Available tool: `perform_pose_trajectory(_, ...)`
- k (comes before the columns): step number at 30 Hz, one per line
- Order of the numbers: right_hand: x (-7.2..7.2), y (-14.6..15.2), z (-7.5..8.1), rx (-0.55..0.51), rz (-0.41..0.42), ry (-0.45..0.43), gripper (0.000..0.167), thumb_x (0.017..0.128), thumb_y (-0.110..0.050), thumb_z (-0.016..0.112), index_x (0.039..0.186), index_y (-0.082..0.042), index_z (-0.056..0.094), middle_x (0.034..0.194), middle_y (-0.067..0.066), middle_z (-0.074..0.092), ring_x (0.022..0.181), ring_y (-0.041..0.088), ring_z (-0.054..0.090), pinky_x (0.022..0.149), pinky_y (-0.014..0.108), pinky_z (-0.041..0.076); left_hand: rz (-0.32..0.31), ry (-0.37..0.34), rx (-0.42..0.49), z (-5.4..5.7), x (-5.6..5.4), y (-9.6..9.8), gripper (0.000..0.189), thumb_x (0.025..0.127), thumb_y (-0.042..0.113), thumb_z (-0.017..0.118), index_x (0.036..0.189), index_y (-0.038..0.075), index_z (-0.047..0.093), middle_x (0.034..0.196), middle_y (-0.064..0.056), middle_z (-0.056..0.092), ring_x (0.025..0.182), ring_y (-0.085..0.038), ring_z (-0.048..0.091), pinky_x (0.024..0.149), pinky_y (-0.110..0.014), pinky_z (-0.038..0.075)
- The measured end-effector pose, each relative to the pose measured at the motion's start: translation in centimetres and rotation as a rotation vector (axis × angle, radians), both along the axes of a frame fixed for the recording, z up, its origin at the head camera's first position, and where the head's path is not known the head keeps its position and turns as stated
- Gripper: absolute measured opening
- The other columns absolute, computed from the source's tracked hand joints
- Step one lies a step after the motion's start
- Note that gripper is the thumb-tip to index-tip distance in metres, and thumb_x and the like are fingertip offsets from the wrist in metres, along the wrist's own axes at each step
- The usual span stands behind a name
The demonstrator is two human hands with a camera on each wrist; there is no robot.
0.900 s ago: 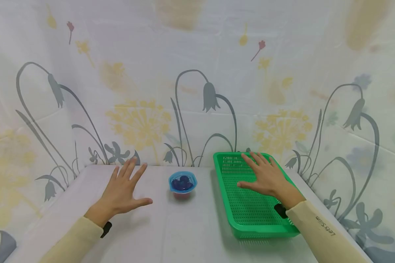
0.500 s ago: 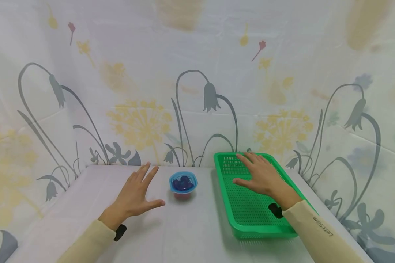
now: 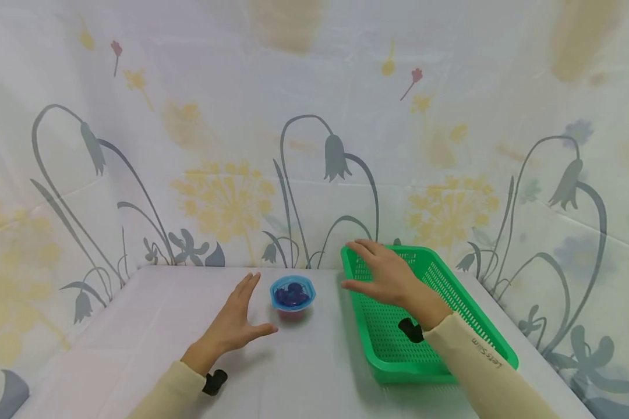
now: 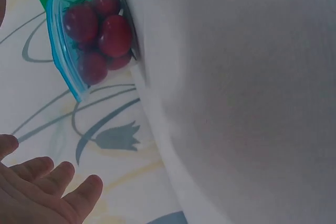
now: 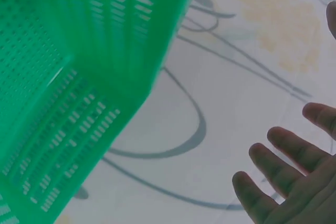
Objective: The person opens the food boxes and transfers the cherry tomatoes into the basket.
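A small clear tub with a blue lid [image 3: 292,293] stands mid-table, and the left wrist view shows red cherry tomatoes [image 4: 116,35] inside it. Just left of the tub hovers my left hand [image 3: 233,323], fingers extended and thumb held apart, touching nothing. On the other side, my right hand [image 3: 385,274] spreads above the left rim of a green plastic basket [image 3: 369,343], holding nothing. My right forearm hides part of that basket. In the right wrist view the fingers [image 5: 281,169] are straight and apart from the basket wall.
A white cloth [image 3: 304,378] covers the table. Behind it and at both sides hangs a flower-printed curtain [image 3: 424,139]. The basket takes up the table's right part, with its slotted walls rising above the cloth.
My left hand has moved right, closer to the tub. My right hand has shifted left from over the basket's middle to its left rim. Tub and basket have stayed put.
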State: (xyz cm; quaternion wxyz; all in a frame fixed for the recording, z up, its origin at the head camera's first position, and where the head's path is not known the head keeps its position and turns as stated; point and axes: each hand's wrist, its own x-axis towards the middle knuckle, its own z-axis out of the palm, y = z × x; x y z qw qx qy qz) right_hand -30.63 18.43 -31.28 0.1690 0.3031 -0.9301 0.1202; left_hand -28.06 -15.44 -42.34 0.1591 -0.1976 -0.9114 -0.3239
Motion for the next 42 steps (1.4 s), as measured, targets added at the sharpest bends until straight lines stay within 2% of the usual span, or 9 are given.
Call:
perform_pose_trajectory(4,-0.1,-1.7,0.1,0.001,0.011,-0.024,0.083,0.082,-0.065,0.060,0.148,-0.022,0.035,0.149,0.007,0.037,0.131,0.032,0.041,0.100,0.054,0.040,0.004,-0.022,0.083,-0.6,-0.4,0.4,0.110,0.068,0.037,0.086,0.151,0.006,0.021,0.154,-0.019,0.022,0.141,-0.037,0.020,0.109,-0.057,0.024)
perform_pose_trajectory(7,-0.1,-3.0,0.3,-0.015,0.036,-0.037,0.083,0.082,-0.064,0.062,0.148,-0.022,0.035,0.149,0.007,0.038,0.131,0.031,0.042,0.100,0.054,0.040,0.021,-0.060,0.139,-0.9,-0.7,0.6,0.109,0.068,0.034,0.086,0.151,0.006,0.021,0.154,-0.019,0.024,0.140,-0.036,0.023,0.110,-0.056,0.024)
perform_pose_trajectory(14,-0.4,-5.9,0.7,-0.012,0.044,-0.109,0.082,0.082,-0.060,0.065,0.148,-0.024,0.034,0.148,0.004,0.038,0.130,0.028,0.043,0.099,0.052,0.042,0.048,-0.247,0.304,-1.4,-1.3,1.0,0.108,0.072,0.029,0.085,0.152,0.013,0.016,0.155,-0.016,0.020,0.137,-0.038,0.030,0.107,-0.052,0.032)
perform_pose_trajectory(18,-1.0,-7.4,0.5,-0.026,0.031,-0.176,0.082,0.081,-0.058,0.067,0.148,-0.025,0.035,0.149,0.003,0.037,0.129,0.026,0.044,0.098,0.051,0.043,0.032,-0.326,0.406,-1.5,-1.6,1.2,0.106,0.074,0.022,0.084,0.152,0.011,0.014,0.156,-0.017,0.016,0.137,-0.041,0.028,0.105,-0.053,0.032)
perform_pose_trajectory(23,-1.8,-9.2,-0.2,-0.029,0.064,-0.250,0.081,0.082,-0.055,0.068,0.148,-0.022,0.036,0.148,0.006,0.039,0.131,0.026,0.042,0.101,0.050,0.041,-0.004,-0.400,0.560,-1.5,-2.2,1.4,0.099,0.076,0.014,0.081,0.151,0.008,0.017,0.155,-0.021,0.020,0.136,-0.043,0.030,0.105,-0.052,0.033)
perform_pose_trajectory(27,-2.3,-10.1,-0.8,-0.019,0.078,-0.301,0.078,0.082,-0.051,0.070,0.147,-0.021,0.038,0.147,0.006,0.040,0.132,0.026,0.041,0.103,0.049,0.039,-0.037,-0.434,0.651,-1.5,-2.7,1.7,0.097,0.075,0.009,0.081,0.150,0.006,0.019,0.153,-0.023,0.022,0.137,-0.041,0.029,0.106,-0.050,0.032)
perform_pose_trajectory(33,-3.2,-10.9,-1.6,-0.009,0.095,-0.354,0.074,0.083,-0.047,0.071,0.145,-0.021,0.041,0.148,0.003,0.041,0.136,0.026,0.036,0.105,0.050,0.035,-0.072,-0.450,0.695,-1.8,-3.3,2.9,0.100,0.073,0.003,0.081,0.150,0.003,0.018,0.153,-0.024,0.021,0.138,-0.042,0.025,0.110,-0.049,0.027)
perform_pose_trajectory(42,-3.8,-12.6,-2.2,0.071,0.109,-0.396,0.065,0.084,-0.044,0.071,0.139,-0.020,0.048,0.139,0.003,0.050,0.127,0.023,0.046,0.099,0.044,0.044,-0.064,-0.492,0.769,-2.4,-3.8,4.1,0.098,0.073,-0.003,0.079,0.149,-0.002,0.016,0.152,-0.026,0.025,0.138,-0.042,0.027,0.108,-0.050,0.028)
